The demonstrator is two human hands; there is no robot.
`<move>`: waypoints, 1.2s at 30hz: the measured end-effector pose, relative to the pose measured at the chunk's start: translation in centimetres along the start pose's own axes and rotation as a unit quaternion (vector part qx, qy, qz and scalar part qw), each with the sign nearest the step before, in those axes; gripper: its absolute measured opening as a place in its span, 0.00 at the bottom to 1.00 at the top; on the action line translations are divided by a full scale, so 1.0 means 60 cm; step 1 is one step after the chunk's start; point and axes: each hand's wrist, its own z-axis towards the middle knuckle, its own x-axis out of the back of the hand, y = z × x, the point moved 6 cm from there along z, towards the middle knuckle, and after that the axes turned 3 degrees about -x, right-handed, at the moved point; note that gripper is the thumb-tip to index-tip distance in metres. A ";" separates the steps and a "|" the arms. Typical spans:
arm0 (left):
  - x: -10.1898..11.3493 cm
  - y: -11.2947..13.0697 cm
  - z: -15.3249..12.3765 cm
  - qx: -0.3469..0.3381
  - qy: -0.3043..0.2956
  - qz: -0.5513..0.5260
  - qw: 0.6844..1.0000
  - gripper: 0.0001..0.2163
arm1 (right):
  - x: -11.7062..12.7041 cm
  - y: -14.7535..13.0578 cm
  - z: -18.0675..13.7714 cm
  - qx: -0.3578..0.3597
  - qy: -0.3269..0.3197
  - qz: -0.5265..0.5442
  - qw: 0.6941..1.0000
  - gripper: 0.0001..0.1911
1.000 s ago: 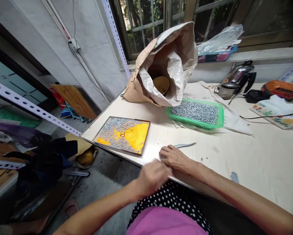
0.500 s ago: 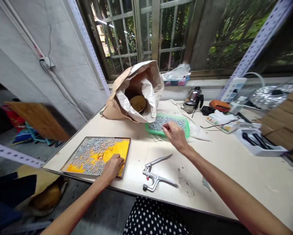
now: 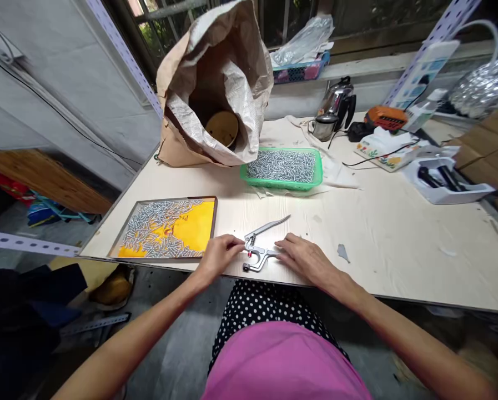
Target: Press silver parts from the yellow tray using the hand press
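Two hands meet at a pair of metal pliers (image 3: 259,254) lying on the desk (image 3: 377,244), close to its near edge. The left hand (image 3: 217,256) is curled, its fingertips drawn together at the pliers' head — whether they pinch anything small there cannot be told. The right hand (image 3: 305,258) lies flat, fingers stretched and close together, their tips on the lower handle; the upper handle angles away, untouched. Just beyond the left hand sits a yellow tray (image 3: 196,233) partly covered with small metal pieces. Well beyond the right hand stands a green basket (image 3: 318,176) full of the same — a brown paper sack (image 3: 232,61) gapes behind it.
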 end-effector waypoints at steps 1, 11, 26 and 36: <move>-0.014 0.007 0.000 -0.023 -0.005 0.031 0.999 0.05 | -0.007 0.003 -0.004 -0.012 0.000 0.001 1.000 0.09; -0.060 -0.022 -0.027 -0.160 -0.011 0.253 0.954 0.11 | -0.034 0.012 -0.017 -0.049 0.020 -0.040 0.998 0.07; -0.069 -0.058 -0.021 0.184 -0.039 -0.236 0.953 0.12 | -0.030 0.005 -0.016 -0.027 0.027 -0.102 0.994 0.07; -0.088 -0.057 -0.030 0.215 -0.003 -0.227 0.950 0.13 | -0.030 0.000 -0.025 0.015 0.096 -0.127 0.987 0.10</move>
